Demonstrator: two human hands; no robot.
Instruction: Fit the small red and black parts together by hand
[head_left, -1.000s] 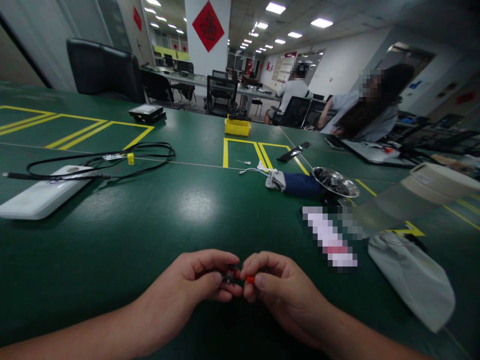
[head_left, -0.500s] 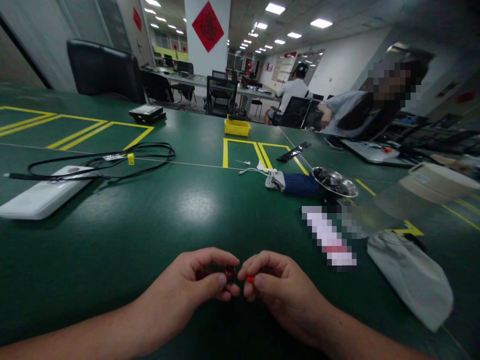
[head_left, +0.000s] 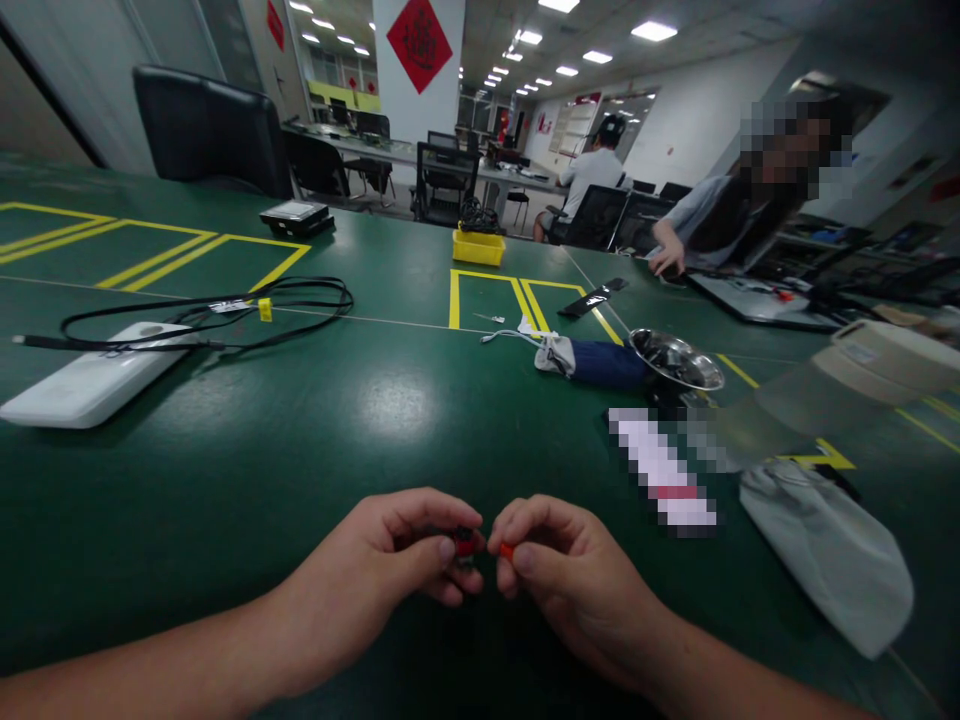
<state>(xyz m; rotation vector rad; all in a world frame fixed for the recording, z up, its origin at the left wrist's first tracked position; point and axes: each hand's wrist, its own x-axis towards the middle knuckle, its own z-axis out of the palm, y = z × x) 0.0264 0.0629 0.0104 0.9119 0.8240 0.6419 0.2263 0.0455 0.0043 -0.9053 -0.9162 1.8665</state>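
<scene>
Both my hands rest close together on the green table near its front edge. My left hand pinches a small dark and red part between thumb and fingers. My right hand pinches a tiny orange-red piece at its fingertips. The two pieces sit a finger's width apart. Most of each piece is hidden by my fingers.
A white flat device and a coiled black cable lie at the left. A metal dish, a blue pouch and a grey cloth bag lie at the right. A yellow bin stands farther back. Two people sit beyond.
My hands have drifted slightly apart, so the two small pieces now show a gap. The view tilted a little; a person at the back right sat up.
</scene>
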